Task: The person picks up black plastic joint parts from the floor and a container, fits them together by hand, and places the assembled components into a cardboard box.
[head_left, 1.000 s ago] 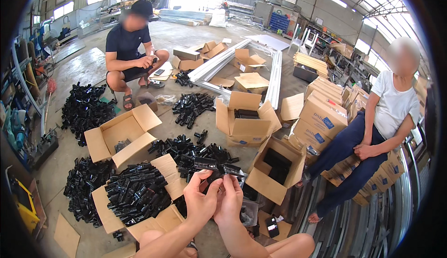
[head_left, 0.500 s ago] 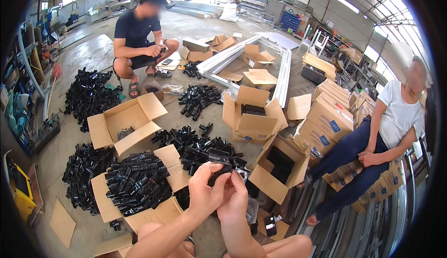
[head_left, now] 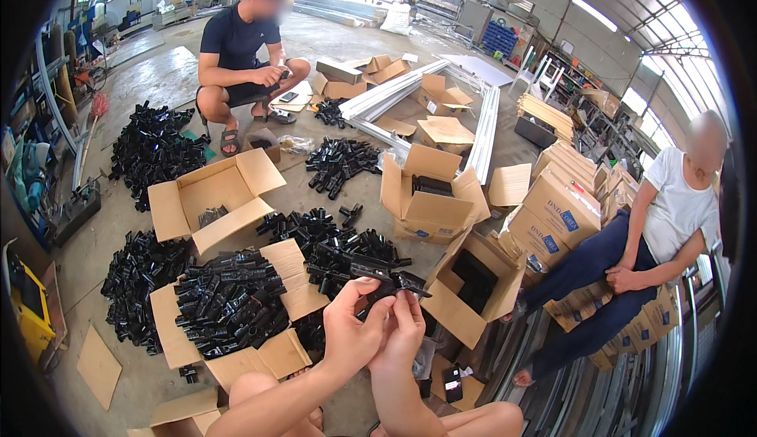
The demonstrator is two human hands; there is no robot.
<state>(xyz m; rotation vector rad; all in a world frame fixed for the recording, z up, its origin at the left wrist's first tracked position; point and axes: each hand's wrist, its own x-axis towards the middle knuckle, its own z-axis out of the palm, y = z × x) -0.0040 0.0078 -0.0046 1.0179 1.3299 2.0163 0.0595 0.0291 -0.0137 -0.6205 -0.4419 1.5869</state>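
Observation:
Both my hands are together at the centre front, raised above the heaps. My left hand (head_left: 353, 323) is closed round a black tubular fitting (head_left: 377, 273), thumb pressed against it. Close beside it, my right hand (head_left: 404, 328) pinches the same fitting's right end, where a flat dark piece sticks out. Fingers hide the fitting's underside. Just behind my hands lies a heap of similar black fittings (head_left: 335, 244). To the left, an opened carton (head_left: 175, 334) is piled high with more of them.
An open box (head_left: 469, 311) with black contents stands to the right, another box (head_left: 430, 212) behind it. A phone (head_left: 453, 383) lies on cardboard. One person (head_left: 240, 50) squats at far left handling a small dark thing; another (head_left: 678, 200) sits on cartons at right.
The fitting has turned in my hands, and a flat dark piece now shows at its right end. Both my hands stay closed near the same spot. The view has shifted slightly.

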